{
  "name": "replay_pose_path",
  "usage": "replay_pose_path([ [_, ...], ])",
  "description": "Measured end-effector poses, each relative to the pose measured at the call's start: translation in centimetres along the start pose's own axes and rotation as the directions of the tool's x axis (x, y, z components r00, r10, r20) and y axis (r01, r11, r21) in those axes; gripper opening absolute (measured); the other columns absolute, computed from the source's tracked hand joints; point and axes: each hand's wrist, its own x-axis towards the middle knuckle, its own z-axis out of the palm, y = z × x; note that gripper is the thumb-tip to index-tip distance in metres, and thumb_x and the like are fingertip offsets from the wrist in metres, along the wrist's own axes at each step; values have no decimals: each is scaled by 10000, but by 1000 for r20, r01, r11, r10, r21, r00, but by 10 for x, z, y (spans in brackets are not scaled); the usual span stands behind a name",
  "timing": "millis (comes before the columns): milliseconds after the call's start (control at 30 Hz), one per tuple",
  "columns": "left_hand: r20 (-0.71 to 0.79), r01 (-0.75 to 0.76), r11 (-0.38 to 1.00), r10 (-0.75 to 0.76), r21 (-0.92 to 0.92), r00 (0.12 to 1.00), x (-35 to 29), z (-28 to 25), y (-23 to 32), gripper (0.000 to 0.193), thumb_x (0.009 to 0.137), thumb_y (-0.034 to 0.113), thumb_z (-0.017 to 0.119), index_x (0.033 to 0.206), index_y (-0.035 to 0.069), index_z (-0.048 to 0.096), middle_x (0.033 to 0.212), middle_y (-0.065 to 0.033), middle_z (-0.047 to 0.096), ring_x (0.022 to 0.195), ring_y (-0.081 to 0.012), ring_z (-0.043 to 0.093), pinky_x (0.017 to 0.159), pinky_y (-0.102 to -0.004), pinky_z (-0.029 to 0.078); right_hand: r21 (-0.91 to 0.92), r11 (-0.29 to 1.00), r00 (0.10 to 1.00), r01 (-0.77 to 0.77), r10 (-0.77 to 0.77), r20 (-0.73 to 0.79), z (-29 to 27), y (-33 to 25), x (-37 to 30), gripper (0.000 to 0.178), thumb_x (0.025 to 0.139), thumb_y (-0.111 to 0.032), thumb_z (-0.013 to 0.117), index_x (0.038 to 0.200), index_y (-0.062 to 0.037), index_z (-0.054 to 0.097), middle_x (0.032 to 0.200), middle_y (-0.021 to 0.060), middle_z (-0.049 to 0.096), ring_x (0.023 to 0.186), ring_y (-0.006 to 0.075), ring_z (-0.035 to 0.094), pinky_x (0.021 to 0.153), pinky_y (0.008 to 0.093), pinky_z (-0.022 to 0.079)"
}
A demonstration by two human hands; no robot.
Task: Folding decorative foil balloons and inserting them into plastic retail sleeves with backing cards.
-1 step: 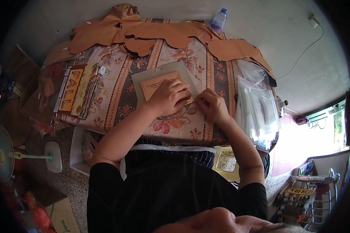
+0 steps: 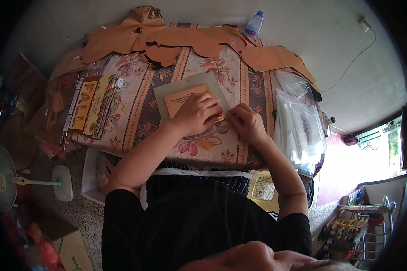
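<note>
A square tan piece with printed lines of text (image 2: 172,103), maybe leather or card, lies on a grey board (image 2: 159,94) in the middle of the table. My left hand (image 2: 197,114) rests over its right part, fingers bent and gripping it near its right edge. Beside the lower right corner of that piece is my right hand (image 2: 248,124), its thumb and fingertips pinched together. Whatever they hold, if anything, is too small to make out. The left hand covers much of the tan piece.
Beneath lies a floral tablecloth (image 2: 196,147). Scalloped brown cut sheets (image 2: 194,38) run along the back, with a water bottle (image 2: 254,25) behind. Decorated hanging signs (image 2: 88,106) lie at left, clear plastic sleeves (image 2: 298,128) at right. A fan (image 2: 2,178) stands lower left.
</note>
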Motion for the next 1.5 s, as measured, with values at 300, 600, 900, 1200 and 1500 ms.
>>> replay_pose_path([
  [300, 104, 323, 892, -305, -318, 946, -10, -38, 3, 328, 883, 135, 596, 1200, 57, 563, 1190, -125, 608, 1121, -291, 563, 950, -392, 456, -247, 938, 960, 245, -199, 194, -4, -3, 1, 152, 825, -153, 658, 968, -103, 664, 854, 55, 579, 708, 281, 642, 596, 379, 532],
  [600, -9, 242, 967, -242, 77, 970, -80, -52, -6, 353, 931, 189, 563, 1263, 70, 561, 1371, -124, 493, 1336, -276, 391, 1081, -433, 325, -198, 920, 934, 338, -301, 192, -2, -34, 0, 165, 785, -96, 675, 948, -74, 659, 839, 72, 600, 741, 280, 628, 643, 375, 516],
  [900, 92, 273, 960, -277, 57, 956, -85, -50, -6, 409, 948, 291, 542, 1306, 93, 540, 1417, -129, 451, 1379, -260, 329, 1127, -440, 215, 18, 957, 939, 290, -288, 188, 40, -67, -10, 179, 780, -87, 673, 951, -47, 644, 923, 112, 596, 891, 305, 581, 793, 400, 478],
  [1200, 38, 252, 964, -256, 88, 966, -89, -43, -9, 399, 907, 274, 587, 1264, 98, 565, 1386, -119, 479, 1354, -257, 360, 1099, -456, 243, -22, 925, 892, 380, -360, 271, 41, -72, 4, 117, 761, -70, 665, 858, -43, 605, 862, 100, 574, 796, 292, 594, 695, 400, 489],
  [1500, 39, 258, 965, -260, 40, 965, -88, -44, -11, 412, 904, 283, 597, 1278, 113, 564, 1386, -118, 482, 1354, -242, 362, 1101, -439, 254, 8, 868, 779, 496, -449, 439, 47, -62, 10, 179, 732, -75, 649, 886, -24, 571, 861, 108, 554, 817, 293, 585, 729, 382, 491],
])
